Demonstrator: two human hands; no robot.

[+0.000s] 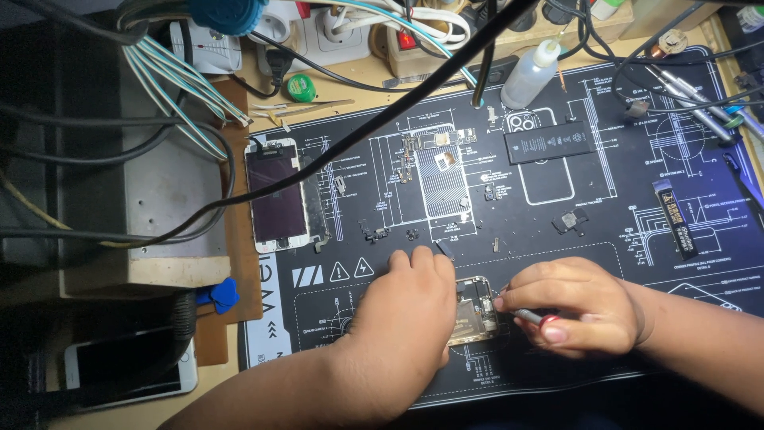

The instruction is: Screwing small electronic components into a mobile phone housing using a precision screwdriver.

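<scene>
The left hand [414, 306] is pressing down on an opened gold-coloured phone housing [475, 309] with bare circuit parts inside, fingers closed over its left edge, and is keeping it flat on the black repair mat with white line drawings [605, 207]. The housing is lying near the front edge of the mat, between both hands. The right hand [577, 306] is pinching a thin metal screwdriver with a red end [529, 317], fingers together around the shaft; the tip is touching the right side of the housing, I think, but the view there is poor.

The housing is looking light, stiff and thin, and its inner parts are probably fragile, so holding by the outer metal rim seems safest. A detached white phone screen [277, 195] is lying well apart at the mat's left edge, and a black rectangular battery [549, 142] is resting farther back.
</scene>
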